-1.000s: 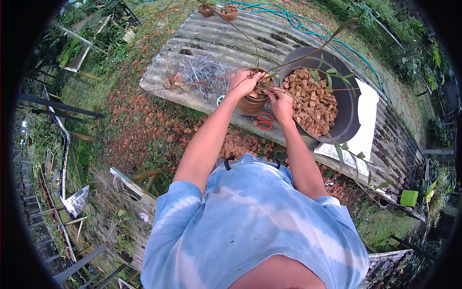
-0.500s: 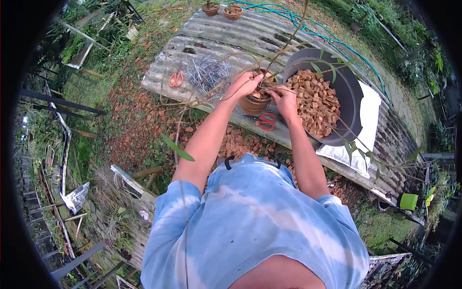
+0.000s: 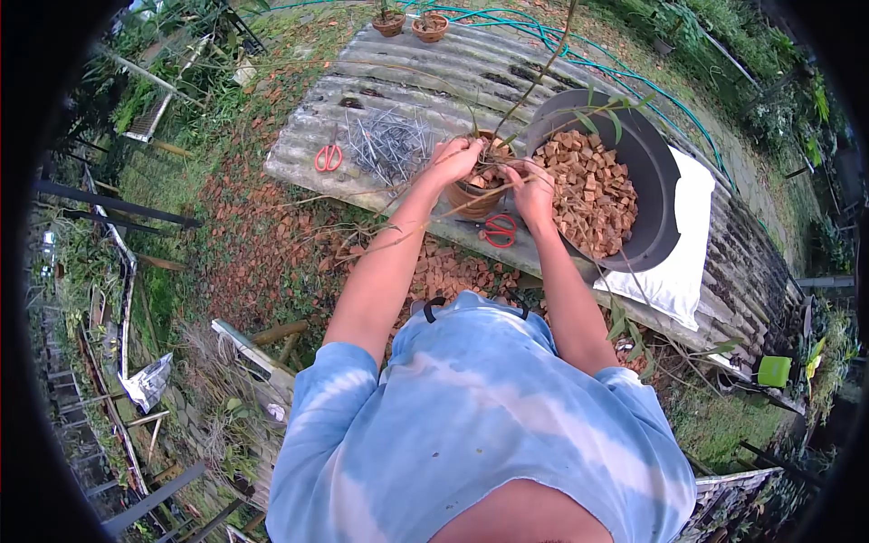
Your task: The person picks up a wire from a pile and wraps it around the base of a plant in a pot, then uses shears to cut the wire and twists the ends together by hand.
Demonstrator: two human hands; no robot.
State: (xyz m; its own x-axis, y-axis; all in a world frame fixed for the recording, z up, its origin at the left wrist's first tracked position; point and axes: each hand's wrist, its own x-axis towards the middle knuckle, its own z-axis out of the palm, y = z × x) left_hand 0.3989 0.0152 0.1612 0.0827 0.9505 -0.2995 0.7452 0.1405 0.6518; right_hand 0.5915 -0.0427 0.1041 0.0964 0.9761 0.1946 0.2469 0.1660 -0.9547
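At the far left, a crumpled silvery sheet (image 3: 148,384) sits down among the plants and rails. Further right is the near left end of your table (image 3: 303,127), a weathered, ridged grey sheet. Near that end lie scissors with red handles (image 3: 329,158). Just beside them is a loose heap of thin grey metal pieces (image 3: 389,143). Beyond the heap, at the far edge, two small clay pots (image 3: 429,27) stand side by side.

Your left hand (image 3: 455,160) is at the left rim of a larger clay pot (image 3: 471,201), its fingers bent in towards the base of a plant (image 3: 490,158). The pot stands upright near the table's front edge, with brown chunks inside and long thin stems spreading outward. A second pair of red-handled scissors (image 3: 499,233) lies just in front.

Your right hand (image 3: 534,188) is at the pot's right side, fingertips drawn together near the stems. You cannot tell whether either hand is gripping them.

Behind the table runs a green hose (image 3: 549,36). Right of the pot, brown blocks (image 3: 590,192) fill much of a wide dark grey tub (image 3: 659,185), which rests partly over a white sheet (image 3: 686,240). At the far right is a bright green container (image 3: 773,371).
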